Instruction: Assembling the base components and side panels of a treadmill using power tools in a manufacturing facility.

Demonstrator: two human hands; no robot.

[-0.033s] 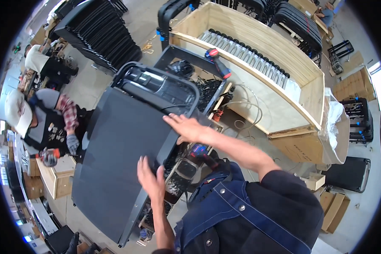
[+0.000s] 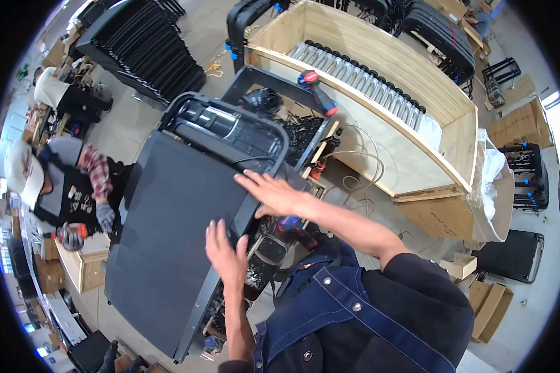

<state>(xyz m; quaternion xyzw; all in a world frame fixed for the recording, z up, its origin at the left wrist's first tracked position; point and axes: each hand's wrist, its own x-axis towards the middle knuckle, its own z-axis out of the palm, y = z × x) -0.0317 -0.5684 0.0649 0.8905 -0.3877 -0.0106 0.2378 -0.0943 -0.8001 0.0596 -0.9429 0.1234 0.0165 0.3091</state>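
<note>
From my remote seat I have the large dark panel [image 2: 168,217] lying broad side up in front of the wearer, its far right end just beside a round-cornered black frame [image 2: 278,127]. The wearer's left hand [image 2: 228,252] is spread wide over the panel's near edge, thumb well apart from the fingers, gripping nothing that I can see. The right hand [image 2: 275,193] is also wide, fingers laid out over the near corner; whether its thumb hooks under the edge I cannot tell. As I judge it, the panel is set down and being steadied or lined up, so the placing looks mostly done. Fastening I can't confirm: small marks dot the near edge, too fine for me to read as screws or bare holes. Neither hand has a tool; one drill [image 2: 317,92] rests on the parts tray [image 2: 246,76] beyond the frame, and another drill [image 2: 296,230] sits near the wearer's waist. Across the panel, a co-worker's gloved hand [image 2: 106,214] is close to the far edge.
</note>
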